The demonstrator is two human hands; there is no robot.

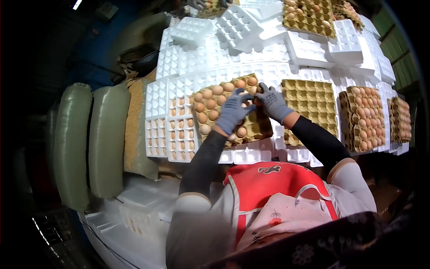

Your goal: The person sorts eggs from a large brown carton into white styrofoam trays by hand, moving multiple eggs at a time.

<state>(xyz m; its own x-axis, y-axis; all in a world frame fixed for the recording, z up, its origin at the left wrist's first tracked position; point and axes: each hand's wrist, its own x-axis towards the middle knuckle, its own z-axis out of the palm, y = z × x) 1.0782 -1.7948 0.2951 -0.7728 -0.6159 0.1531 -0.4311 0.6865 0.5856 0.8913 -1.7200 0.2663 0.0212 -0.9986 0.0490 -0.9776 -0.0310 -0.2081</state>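
Observation:
Both my hands wear grey-blue work gloves. My left hand (235,109) is over the middle of a pulp egg tray (262,126), its fingers curled around a pale egg (244,105). My right hand (272,102) is at the tray's upper right edge, its fingertips at a brown egg (258,90), partly hidden; whether it grips the egg is unclear. Brown eggs (211,104) fill much of the tray's left side and top row, while several cups at the lower right hold none. The tray lies tilted on white foam egg trays.
Another pulp tray without eggs (309,104) lies to the right, then stacked pulp trays of eggs (369,117). White foam trays (156,92) cover the surface, some at left holding eggs (181,134). Tall filled plastic sacks (107,141) stand at left. Beyond, gloved hands of another person (198,4) show.

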